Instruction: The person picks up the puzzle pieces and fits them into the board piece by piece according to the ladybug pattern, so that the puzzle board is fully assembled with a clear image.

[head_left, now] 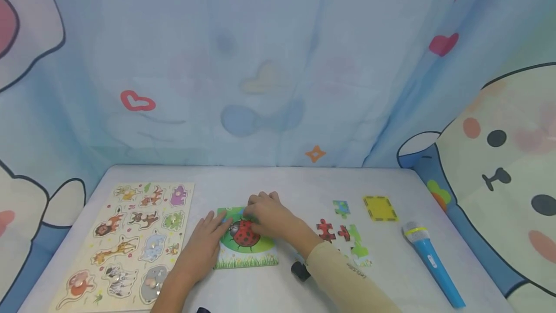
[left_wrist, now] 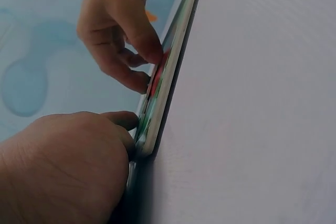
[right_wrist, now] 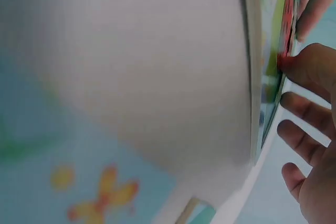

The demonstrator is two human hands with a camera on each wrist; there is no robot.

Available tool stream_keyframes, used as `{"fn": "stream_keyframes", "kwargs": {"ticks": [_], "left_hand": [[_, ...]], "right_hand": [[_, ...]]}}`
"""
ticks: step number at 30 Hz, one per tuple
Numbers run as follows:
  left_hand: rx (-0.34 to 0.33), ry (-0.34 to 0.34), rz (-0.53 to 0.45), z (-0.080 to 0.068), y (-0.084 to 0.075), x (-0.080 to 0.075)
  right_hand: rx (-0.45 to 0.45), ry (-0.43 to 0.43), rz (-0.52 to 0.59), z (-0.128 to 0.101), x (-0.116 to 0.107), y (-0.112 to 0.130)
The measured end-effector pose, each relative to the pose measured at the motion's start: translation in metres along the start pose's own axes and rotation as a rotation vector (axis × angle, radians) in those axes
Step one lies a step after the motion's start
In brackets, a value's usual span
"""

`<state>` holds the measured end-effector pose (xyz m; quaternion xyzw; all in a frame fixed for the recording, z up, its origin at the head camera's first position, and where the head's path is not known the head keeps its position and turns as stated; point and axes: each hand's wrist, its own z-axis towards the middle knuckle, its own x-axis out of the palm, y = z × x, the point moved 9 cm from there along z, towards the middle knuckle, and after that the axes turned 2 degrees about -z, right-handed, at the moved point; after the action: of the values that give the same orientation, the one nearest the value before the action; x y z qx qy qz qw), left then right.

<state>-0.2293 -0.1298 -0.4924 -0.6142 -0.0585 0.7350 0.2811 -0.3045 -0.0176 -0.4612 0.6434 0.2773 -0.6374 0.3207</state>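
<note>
A square ladybug jigsaw board (head_left: 252, 257) lies on the white table, its red ladybug (head_left: 245, 236) on a green ground. My left hand (head_left: 201, 245) rests on the board's left side with its fingers stretched over the edge. Over the upper right part of the board is my right hand (head_left: 271, 214), thumb and fingers bent down toward the surface. In the right wrist view the right thumb (right_wrist: 310, 66) presses the picture near the red ladybug, while the other fingers are spread apart. The palm hides part of the board's upper right.
Several loose jigsaw pieces (head_left: 325, 231) lie right of the board, with a yellow square (head_left: 380, 208) and a blue toy microphone (head_left: 438, 269) farther right. A wooden animal peg puzzle (head_left: 145, 264) fills the left side. A small black object (head_left: 299, 271) sits below the right forearm.
</note>
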Motion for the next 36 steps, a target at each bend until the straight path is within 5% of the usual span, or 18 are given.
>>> {"fn": "stream_keyframes", "kwargs": {"ticks": [10,15,23,36], "left_hand": [[-0.017,0.006,0.079,0.001,-0.003,-0.001],[-0.023,0.0,0.057,0.001,-0.003,-0.001],[-0.028,-0.004,0.037,0.002,-0.005,-0.002],[-0.019,-0.008,0.037,0.001,-0.004,0.0]], "right_hand": [[0.007,0.105,0.049,-0.007,0.004,-0.006],[0.032,0.087,0.146,-0.014,0.005,-0.02],[0.137,0.012,0.27,-0.037,-0.013,-0.066],[0.296,-0.072,0.233,-0.087,-0.03,-0.145]]}}
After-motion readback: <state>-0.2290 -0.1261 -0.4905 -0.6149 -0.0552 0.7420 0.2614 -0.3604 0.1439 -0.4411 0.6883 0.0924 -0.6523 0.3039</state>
